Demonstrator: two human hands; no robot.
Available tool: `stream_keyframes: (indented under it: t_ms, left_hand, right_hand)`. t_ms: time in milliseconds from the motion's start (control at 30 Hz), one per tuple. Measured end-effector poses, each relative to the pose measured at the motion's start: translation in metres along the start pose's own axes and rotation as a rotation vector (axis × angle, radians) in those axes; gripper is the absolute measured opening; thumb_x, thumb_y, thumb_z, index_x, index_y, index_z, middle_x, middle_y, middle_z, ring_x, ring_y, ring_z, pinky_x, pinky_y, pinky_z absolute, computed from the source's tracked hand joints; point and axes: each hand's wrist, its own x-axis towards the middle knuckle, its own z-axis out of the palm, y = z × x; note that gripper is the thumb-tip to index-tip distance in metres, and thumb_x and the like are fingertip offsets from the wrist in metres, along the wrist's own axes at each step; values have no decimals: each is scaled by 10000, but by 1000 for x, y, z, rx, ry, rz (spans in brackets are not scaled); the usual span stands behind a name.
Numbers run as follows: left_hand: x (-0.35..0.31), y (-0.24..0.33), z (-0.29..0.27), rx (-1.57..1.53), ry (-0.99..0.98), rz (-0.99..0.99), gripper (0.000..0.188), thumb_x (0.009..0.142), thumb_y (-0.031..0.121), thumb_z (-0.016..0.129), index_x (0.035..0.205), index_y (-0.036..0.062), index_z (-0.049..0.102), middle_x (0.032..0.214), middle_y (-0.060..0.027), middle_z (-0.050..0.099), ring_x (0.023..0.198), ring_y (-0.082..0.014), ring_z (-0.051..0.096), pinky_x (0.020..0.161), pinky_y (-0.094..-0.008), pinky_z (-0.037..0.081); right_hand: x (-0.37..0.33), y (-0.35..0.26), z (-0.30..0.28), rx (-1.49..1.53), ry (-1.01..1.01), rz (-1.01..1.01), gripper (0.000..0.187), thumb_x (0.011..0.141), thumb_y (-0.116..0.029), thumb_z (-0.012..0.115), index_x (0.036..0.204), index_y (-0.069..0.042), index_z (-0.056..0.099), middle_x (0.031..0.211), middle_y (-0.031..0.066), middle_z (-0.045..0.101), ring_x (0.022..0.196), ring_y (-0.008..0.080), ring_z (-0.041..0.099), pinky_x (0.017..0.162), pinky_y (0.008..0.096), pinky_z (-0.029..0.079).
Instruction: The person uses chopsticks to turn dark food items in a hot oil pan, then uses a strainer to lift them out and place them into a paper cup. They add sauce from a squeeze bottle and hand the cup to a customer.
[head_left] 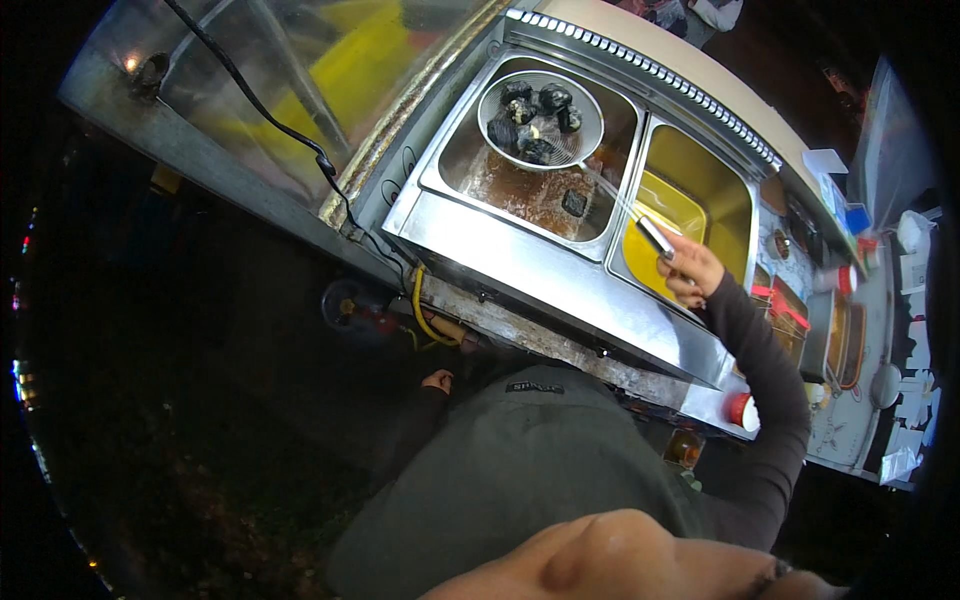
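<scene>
My right hand is closed round the metal handle of a mesh strainer. Several black, puffed pieces of food lie in its round bowl, above the far part of a left steel fryer tank. Bubbling brown oil fills that tank, with a black square piece in it near the front right. Yellow oil stands in the right tank, below the strainer handle and my right hand. My left hand hangs low beside my body, small and dim, fingers curled, with nothing visible in them.
A clear plastic sheet and a black cable are left of the fryer. A yellow hose hangs at its front. Right of it are a red strainer, food trays and a red-and-white cup.
</scene>
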Motion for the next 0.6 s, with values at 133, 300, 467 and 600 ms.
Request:
stream_keyframes:
  t_ms: [133, 300, 467, 600]
  left_hand:
    - [-2, -2, 3, -42, 43, 58, 172, 822, 137, 494, 910, 93, 635, 697, -101, 608, 636, -212, 606, 619, -309, 478]
    - [0, 0, 9, -80, -64, 5, 192, 839, 159, 482, 931, 85, 634, 731, -93, 619, 660, -200, 612, 631, -296, 477]
    - [-2, 5, 20, -98, -123, -69, 212, 863, 190, 479, 976, 88, 626, 821, -93, 641, 700, -188, 609, 663, -291, 479]
    - [-6, 6, 20, -189, -115, -105, 210, 850, 143, 452, 923, 62, 632, 698, -70, 620, 648, -170, 606, 623, -277, 473]
  right_hand:
    - [-1, -28, -15, -104, 90, -17, 546, 878, -103, 449, 1391, -171, 276, 672, 11, 435, 348, 25, 288, 287, 157, 231]
    - [5, -54, -19, -399, 97, -39, 545, 852, -66, 404, 1380, -166, 311, 693, 18, 470, 384, 29, 301, 333, 170, 276]
    - [22, -78, -38, -363, 53, 25, 550, 832, -44, 413, 1368, -146, 339, 686, 10, 480, 385, 17, 318, 336, 147, 268]
    - [37, -111, -65, -679, -15, 72, 578, 796, -36, 401, 1364, -131, 352, 902, 42, 601, 450, 32, 394, 418, 156, 361]
